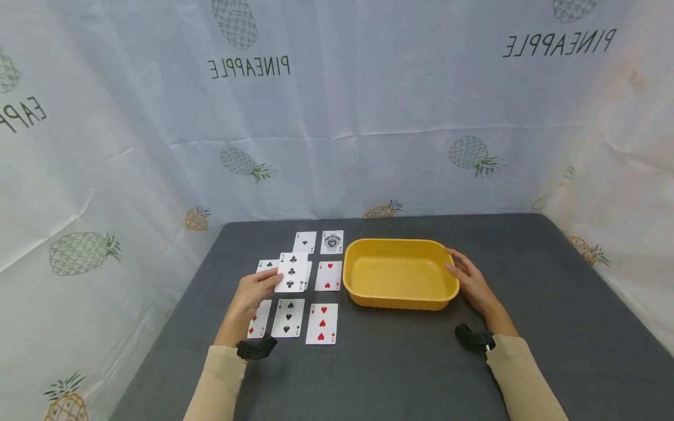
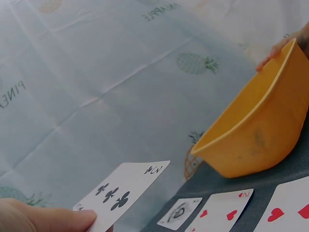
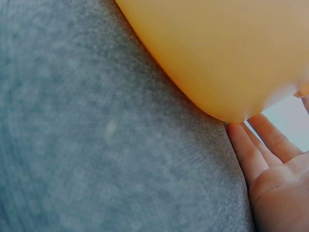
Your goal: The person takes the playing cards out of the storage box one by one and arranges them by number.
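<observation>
Between thumb and fingers, my left hand point(image 1: 257, 295) pinches a three of clubs point(image 1: 291, 272), raised above other playing cards. Behind it, a club card point(image 1: 267, 265) and another card point(image 1: 308, 276) are partly covered. A two of hearts point(image 1: 329, 276) lies to its right. Nearer me are a three of spades point(image 1: 288, 318), a three of hearts point(image 1: 322, 324) and a diamond card point(image 1: 260, 319) half hidden by the hand. My right hand point(image 1: 476, 286) holds the right end of a yellow plastic basin point(image 1: 401, 303), its thumb over the rim and fingers against the outer wall.
Farther back on the dark tabletop point(image 1: 400, 362) lie an ace of clubs point(image 1: 304, 242) and an ace with a large ornate emblem point(image 1: 332, 242). Nothing lies inside the basin. A white pineapple-print curtain point(image 1: 337, 105) hangs behind and at both sides.
</observation>
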The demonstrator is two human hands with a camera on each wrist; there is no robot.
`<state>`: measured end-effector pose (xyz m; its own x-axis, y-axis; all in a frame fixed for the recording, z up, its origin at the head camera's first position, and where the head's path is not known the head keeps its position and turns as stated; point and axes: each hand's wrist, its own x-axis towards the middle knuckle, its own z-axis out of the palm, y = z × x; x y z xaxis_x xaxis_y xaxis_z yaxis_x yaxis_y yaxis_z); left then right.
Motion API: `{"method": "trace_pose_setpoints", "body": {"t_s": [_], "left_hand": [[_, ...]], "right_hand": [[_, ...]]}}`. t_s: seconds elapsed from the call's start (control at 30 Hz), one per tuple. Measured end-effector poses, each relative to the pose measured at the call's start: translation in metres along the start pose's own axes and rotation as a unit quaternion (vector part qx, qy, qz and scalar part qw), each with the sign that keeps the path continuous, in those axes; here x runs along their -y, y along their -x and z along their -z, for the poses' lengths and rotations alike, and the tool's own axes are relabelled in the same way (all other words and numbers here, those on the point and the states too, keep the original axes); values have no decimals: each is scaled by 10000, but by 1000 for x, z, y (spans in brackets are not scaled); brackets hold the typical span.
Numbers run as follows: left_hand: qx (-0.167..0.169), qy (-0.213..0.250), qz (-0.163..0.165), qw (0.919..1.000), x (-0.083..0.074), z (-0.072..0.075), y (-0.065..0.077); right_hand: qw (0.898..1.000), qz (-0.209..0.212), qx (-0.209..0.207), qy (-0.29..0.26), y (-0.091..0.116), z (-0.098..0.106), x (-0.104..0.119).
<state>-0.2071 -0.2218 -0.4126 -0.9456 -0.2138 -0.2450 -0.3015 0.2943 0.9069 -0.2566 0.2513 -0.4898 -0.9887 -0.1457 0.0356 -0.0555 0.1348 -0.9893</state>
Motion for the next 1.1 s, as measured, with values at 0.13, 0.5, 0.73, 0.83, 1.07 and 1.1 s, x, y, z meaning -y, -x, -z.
{"method": "trace_pose_setpoints", "body": {"t_s": [0.13,0.5,0.73,0.83,1.07,1.1], "left_hand": [[-43,15,-24,10000,2,6,1],[-87,-50,29,9999,14,32,5],[-467,-119,-1,9988,37,52,-8],[-737,-72,117,9972,64,62,-31],[-798,-44,264,9964,90,74,-48],[-745,-51,249,9969,84,75,-41]], "right_hand": [[10000,26,-12,-19,0,1,0],[10000,-46,21,-1,-2,-1,-1],[9999,38,21,-104,-3,-1,-1],[9999,70,45,-109,-3,0,-1],[10000,-27,35,-19,-2,1,-2],[10000,-38,19,-25,-2,1,-2]]}}
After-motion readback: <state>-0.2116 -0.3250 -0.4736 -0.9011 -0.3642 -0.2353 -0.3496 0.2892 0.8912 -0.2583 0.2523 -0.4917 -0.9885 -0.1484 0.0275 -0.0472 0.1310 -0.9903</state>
